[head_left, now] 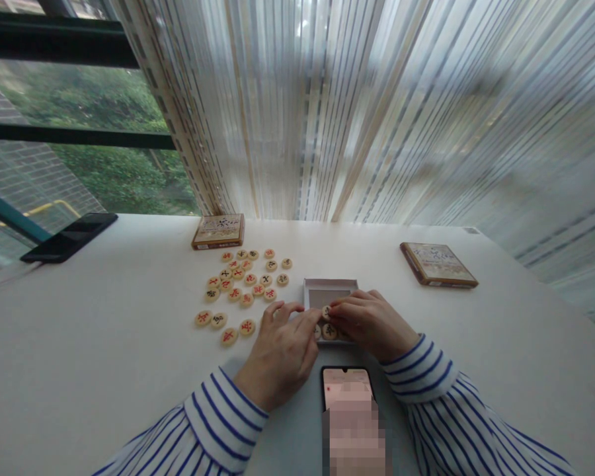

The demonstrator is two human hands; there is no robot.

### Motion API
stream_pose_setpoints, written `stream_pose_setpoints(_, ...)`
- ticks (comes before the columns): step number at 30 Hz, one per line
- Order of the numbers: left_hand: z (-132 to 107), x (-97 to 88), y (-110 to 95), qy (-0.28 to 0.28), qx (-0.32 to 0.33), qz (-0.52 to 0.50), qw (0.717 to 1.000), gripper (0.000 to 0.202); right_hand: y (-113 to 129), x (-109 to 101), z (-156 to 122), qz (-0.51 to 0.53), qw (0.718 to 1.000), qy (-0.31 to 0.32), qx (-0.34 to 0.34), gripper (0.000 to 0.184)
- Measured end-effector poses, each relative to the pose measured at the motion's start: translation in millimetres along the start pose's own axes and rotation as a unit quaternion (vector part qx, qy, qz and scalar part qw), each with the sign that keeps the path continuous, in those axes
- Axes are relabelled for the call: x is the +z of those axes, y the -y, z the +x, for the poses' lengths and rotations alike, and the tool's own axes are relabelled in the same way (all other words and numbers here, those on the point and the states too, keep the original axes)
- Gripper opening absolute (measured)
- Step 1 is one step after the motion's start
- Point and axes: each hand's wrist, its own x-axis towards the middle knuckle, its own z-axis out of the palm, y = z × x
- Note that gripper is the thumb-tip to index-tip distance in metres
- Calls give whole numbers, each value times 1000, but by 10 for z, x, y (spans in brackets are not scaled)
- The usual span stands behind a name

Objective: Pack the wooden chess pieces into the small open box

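Head view: at the centre of the frame, both hands meet over a shallow open box (330, 283) on the white table (129, 317). The right hand (374, 324) has its fingertips drawn together on the right edge of a round game piece (326, 312), and appears to pinch it. The left hand (287, 347) is loosely curled, a fingertip at that piece's left side; whether it presses or only steadies, I cannot tell. The piece sits over the box, just above a row of pieces (329, 331) along the near side, partly hidden by the fingers; the far part of the box floor shows bare.

The step in hand looks like setting this piece into place beside that row. The next move seems to call for lowering it flat and letting go without nudging its neighbours.

Left of centre, loose pieces (246, 327) with red or dark characters lie spread out, faces up, within easy reach of the left hand. A lit phone (347, 378) lies just below the box, at the bottom of the frame.
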Motion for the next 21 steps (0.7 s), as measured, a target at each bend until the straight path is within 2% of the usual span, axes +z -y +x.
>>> stream_pose_setpoints(16, 14, -14, 6, -5, 9, 7, 1000, 35, 6, -21, 1, -9, 999, 30, -7, 13)
stream_pose_setpoints(19, 17, -20, -1, -12, 15, 8, 1000, 36, 8, -26, 10, -12, 1000, 4, -22, 10)
stream_pose_setpoints(21, 18, -24, -8, -33, 24, 5, 999, 33, 27, -38, 18, -14, 998, -60, -25, 9)
